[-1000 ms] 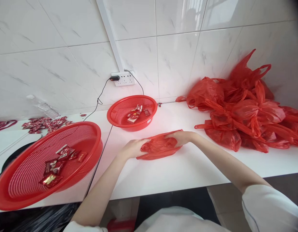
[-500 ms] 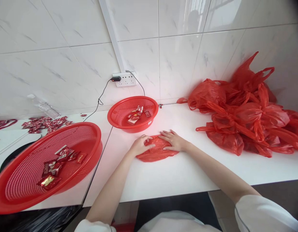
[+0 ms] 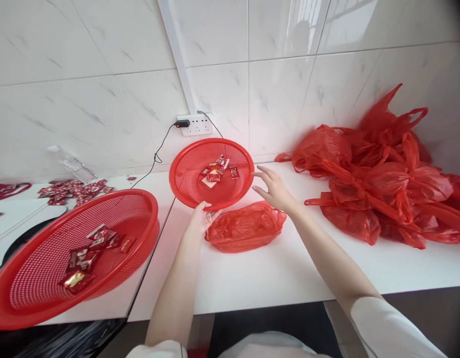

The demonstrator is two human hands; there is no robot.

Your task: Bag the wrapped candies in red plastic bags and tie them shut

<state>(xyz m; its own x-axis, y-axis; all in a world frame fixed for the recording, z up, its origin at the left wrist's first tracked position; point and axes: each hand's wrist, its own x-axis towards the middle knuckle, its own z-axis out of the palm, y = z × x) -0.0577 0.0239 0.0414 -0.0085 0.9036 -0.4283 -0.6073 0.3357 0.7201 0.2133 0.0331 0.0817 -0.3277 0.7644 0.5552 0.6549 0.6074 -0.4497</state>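
Glossy, crinkled red plastic bag (image 3: 248,229).

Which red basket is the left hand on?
The smaller round red plastic basket, below the white wall socket: the left hand has its thumb over the near rim. The larger red plastic basket, at far left, has no hand on it.

left hand (image 3: 205,218) grips the near rim of a red mesh basket (image 3: 187,176) holding small wrapped packets (image 3: 214,176); right hand (image 3: 275,190) spreads beside it; a red plastic bag (image 3: 245,229) lies in front.
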